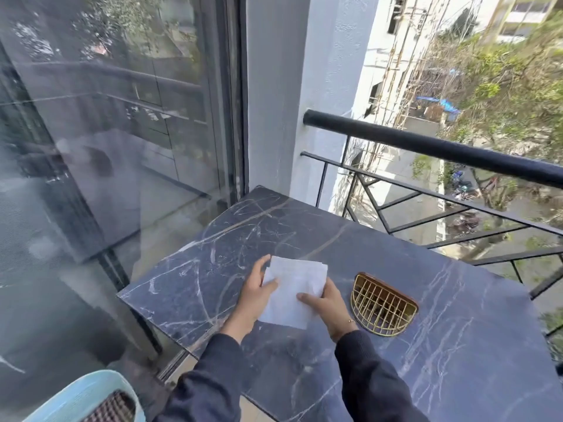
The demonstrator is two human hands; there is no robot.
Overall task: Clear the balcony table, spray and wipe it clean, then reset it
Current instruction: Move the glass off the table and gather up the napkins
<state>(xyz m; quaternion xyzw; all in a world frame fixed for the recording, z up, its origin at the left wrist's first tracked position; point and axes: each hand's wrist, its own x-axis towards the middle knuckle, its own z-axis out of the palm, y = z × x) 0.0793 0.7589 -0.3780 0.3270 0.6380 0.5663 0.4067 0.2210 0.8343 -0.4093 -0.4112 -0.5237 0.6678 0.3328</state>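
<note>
I see both hands over the near-left part of the tabletop, a dark slab with pale veins, and between them they hold one white folded cloth. The left hand grips the cloth's left edge, thumb lying across the top of it and fingers curled beneath. The right hand pinches the right edge, with a finger pressed onto the upper face. I cannot tell whether the cloth touches the tabletop or is held just above it. Both arms come in from the near edge in dark sleeves, and a thin bracelet sits at the right wrist.

Just to the right of the right hand, a gold wire basket with a rounded rim lies on the tabletop, apart from the cloth.

A black railing runs along the far and right sides of the tabletop, with trees and buildings well below it. On the left stands a glass door, its pane giving back dim reflections, and a white pillar rises at the far corner between door and railing. At the near-left, below the tabletop, I see the edge of a light blue chair.
</note>
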